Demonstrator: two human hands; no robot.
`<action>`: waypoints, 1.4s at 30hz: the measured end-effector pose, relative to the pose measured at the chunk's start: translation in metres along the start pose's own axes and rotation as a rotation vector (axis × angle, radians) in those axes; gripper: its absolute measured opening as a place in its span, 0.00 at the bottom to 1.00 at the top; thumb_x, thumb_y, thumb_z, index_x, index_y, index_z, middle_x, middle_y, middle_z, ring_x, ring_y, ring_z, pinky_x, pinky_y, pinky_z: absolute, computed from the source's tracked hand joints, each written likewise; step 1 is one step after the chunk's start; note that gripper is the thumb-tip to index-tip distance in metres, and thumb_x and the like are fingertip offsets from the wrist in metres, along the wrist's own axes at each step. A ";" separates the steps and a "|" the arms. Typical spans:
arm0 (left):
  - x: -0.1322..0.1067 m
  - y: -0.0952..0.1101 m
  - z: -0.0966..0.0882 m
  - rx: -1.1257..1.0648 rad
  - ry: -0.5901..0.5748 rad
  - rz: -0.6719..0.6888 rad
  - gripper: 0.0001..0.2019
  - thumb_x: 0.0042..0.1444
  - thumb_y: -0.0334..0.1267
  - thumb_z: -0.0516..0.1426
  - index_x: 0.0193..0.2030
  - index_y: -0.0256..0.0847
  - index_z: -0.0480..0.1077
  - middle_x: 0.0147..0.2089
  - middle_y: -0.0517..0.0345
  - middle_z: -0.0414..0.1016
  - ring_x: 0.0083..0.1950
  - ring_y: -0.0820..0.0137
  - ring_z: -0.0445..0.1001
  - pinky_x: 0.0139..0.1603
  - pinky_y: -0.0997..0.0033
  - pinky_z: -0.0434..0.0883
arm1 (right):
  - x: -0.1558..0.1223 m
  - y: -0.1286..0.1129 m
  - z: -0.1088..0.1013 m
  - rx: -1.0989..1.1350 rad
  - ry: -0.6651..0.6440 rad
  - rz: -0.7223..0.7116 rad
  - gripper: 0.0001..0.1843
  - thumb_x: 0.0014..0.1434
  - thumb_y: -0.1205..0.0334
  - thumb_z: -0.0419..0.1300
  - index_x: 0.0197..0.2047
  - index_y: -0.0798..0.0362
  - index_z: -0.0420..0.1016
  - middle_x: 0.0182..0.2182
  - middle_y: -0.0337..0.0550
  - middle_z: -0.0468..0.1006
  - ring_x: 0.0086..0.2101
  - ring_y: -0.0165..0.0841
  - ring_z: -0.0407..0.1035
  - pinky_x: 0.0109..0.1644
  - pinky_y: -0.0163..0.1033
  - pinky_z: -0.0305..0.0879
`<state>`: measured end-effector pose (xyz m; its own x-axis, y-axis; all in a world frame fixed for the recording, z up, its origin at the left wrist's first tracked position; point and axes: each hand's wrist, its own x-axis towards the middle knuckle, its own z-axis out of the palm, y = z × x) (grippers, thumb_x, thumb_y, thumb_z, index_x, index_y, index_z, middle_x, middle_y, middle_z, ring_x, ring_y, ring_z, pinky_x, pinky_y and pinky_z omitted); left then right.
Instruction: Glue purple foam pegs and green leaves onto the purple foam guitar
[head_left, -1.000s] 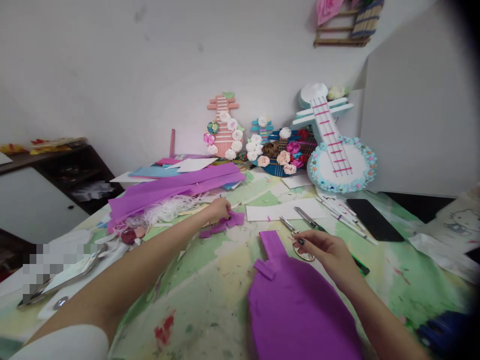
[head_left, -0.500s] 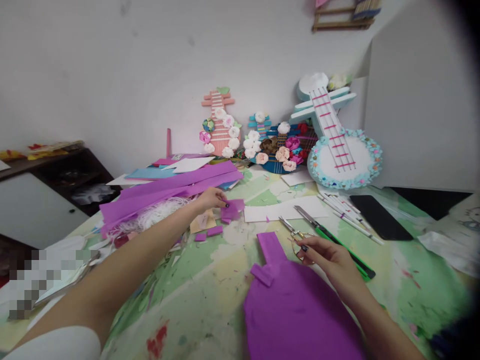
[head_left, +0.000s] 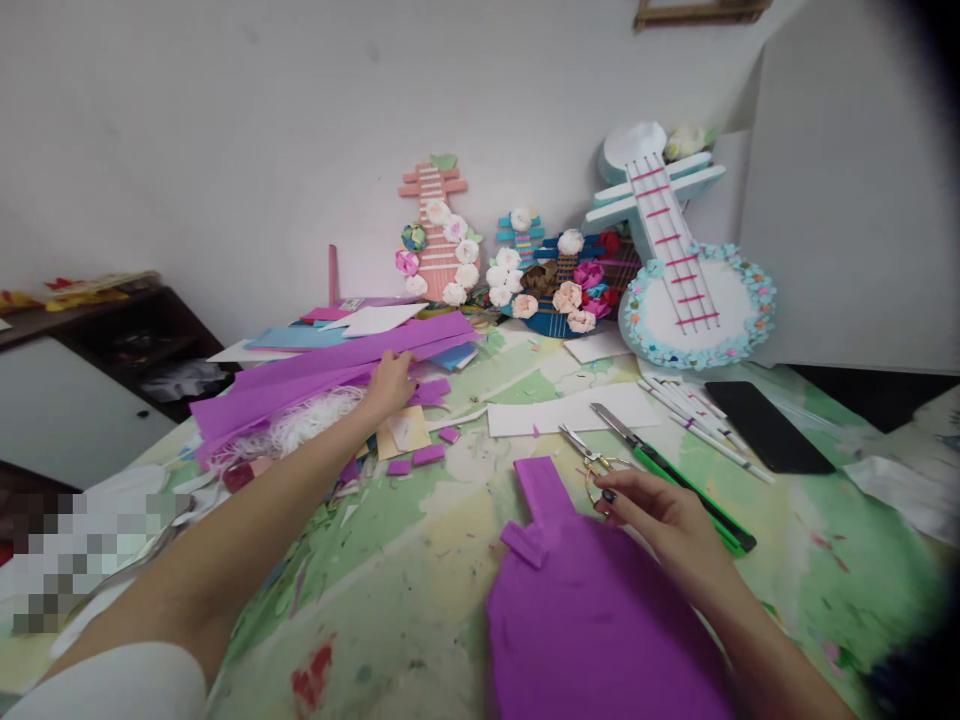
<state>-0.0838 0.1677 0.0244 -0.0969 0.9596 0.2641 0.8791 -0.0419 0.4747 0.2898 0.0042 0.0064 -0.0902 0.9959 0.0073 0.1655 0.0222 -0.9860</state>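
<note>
My left hand (head_left: pixel 393 384) reaches across to the far left, its fingers pinched at a small piece of purple paper (head_left: pixel 433 392) beside the long purple paper sheets (head_left: pixel 337 362). Their exact grip is partly hidden. With my right hand (head_left: pixel 664 515) I hold the gold handles of a pair of scissors (head_left: pixel 581 446), blades pointing away from me. Below that hand lies a purple paper-covered lute-shaped board (head_left: pixel 592 620), with a straight neck and a short purple bar on its left shoulder.
A green utility knife (head_left: pixel 686 490) lies right of the scissors, its blade over a white strip (head_left: pixel 544 412). Farther right are striped sticks (head_left: pixel 705 430) and a black phone (head_left: pixel 769 427). Decorated lute shapes, including a large pale-blue one (head_left: pixel 697 310), stand along the wall.
My left hand has moved left and away from me, and the purple paper piece has shifted with it. My right hand stays at the scissors. The view has tilted slightly.
</note>
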 end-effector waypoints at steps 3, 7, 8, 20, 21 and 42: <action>-0.013 0.009 -0.003 0.038 -0.089 0.196 0.11 0.50 0.33 0.58 0.42 0.40 0.73 0.50 0.45 0.67 0.55 0.53 0.63 0.55 0.54 0.59 | -0.003 -0.002 0.003 -0.122 -0.052 -0.036 0.14 0.52 0.54 0.61 0.38 0.54 0.77 0.32 0.45 0.79 0.31 0.34 0.73 0.36 0.39 0.69; -0.036 0.020 0.002 0.028 -0.333 0.428 0.06 0.49 0.36 0.61 0.34 0.45 0.78 0.42 0.53 0.71 0.47 0.62 0.67 0.52 0.63 0.61 | -0.009 -0.008 0.007 -0.351 -0.184 -0.139 0.11 0.56 0.58 0.57 0.39 0.52 0.77 0.34 0.45 0.79 0.33 0.34 0.72 0.36 0.38 0.68; -0.041 0.022 0.004 0.030 -0.375 0.468 0.07 0.49 0.36 0.60 0.36 0.46 0.78 0.42 0.53 0.71 0.46 0.62 0.67 0.51 0.63 0.62 | -0.011 -0.009 0.009 -0.403 -0.215 -0.172 0.11 0.57 0.59 0.57 0.40 0.52 0.77 0.34 0.45 0.78 0.33 0.34 0.71 0.36 0.38 0.67; -0.057 0.023 0.012 -0.038 -0.329 0.384 0.02 0.46 0.31 0.58 0.30 0.39 0.72 0.35 0.54 0.75 0.40 0.62 0.71 0.42 0.64 0.66 | -0.014 -0.014 0.022 -0.590 -0.421 -0.364 0.16 0.59 0.61 0.56 0.50 0.52 0.71 0.44 0.50 0.74 0.44 0.38 0.67 0.49 0.44 0.64; -0.060 0.026 0.009 -0.057 -0.310 0.373 0.02 0.47 0.32 0.58 0.30 0.40 0.71 0.35 0.54 0.76 0.40 0.62 0.72 0.42 0.64 0.67 | -0.015 -0.015 0.024 -0.599 -0.427 -0.358 0.16 0.59 0.60 0.56 0.51 0.53 0.70 0.44 0.50 0.74 0.44 0.38 0.67 0.49 0.44 0.63; -0.162 0.092 -0.027 -0.402 0.235 1.029 0.15 0.52 0.19 0.55 0.43 0.38 0.63 0.40 0.48 0.76 0.45 0.67 0.76 0.45 0.66 0.74 | -0.001 -0.047 0.085 -0.370 -0.104 -0.642 0.22 0.56 0.70 0.58 0.54 0.52 0.64 0.44 0.48 0.73 0.38 0.33 0.69 0.44 0.41 0.68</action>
<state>0.0004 0.0009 0.0483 0.4638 0.3428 0.8169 0.3818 -0.9094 0.1648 0.1984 -0.0052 0.0384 -0.3694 0.7645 0.5283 0.3675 0.6424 -0.6725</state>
